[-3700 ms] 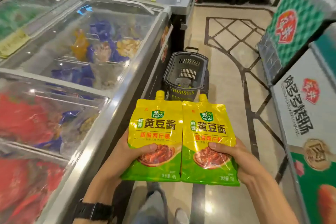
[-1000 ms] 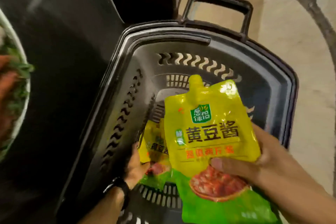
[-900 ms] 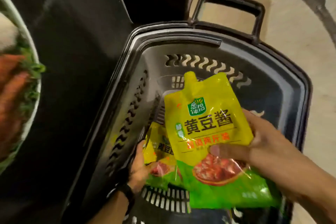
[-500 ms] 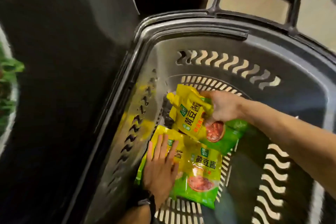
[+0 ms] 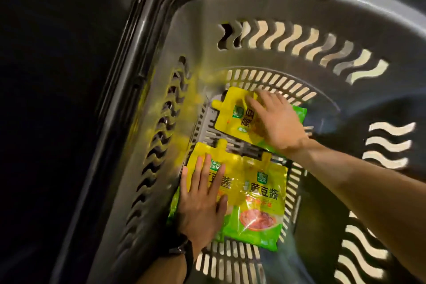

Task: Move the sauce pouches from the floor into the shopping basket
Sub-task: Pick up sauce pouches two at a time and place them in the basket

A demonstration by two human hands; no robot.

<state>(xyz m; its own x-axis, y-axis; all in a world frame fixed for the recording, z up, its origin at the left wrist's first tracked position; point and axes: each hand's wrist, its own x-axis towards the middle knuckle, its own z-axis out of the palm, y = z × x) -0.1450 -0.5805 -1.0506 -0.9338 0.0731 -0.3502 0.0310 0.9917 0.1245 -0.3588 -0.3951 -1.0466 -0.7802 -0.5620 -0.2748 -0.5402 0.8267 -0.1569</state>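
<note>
Three yellow-and-green sauce pouches lie flat on the slotted floor of the grey shopping basket. The far pouch lies crosswise with its spout to the left, and my right hand rests flat on it with fingers spread. Two near pouches lie side by side, spouts pointing away from me. My left hand presses flat on the left one. The right one is uncovered, its label and food picture showing.
The basket's wavy-slotted walls rise all round the pouches. A dark cabinet side stands tight against the basket's left rim. A black watch is on my left wrist. Bare basket floor shows to the right of the pouches.
My right hand lowered its pouch onto the basket floor and went from gripping it to lying flat on it. My left hand stays flat on the near left pouch. The view moved closer.
</note>
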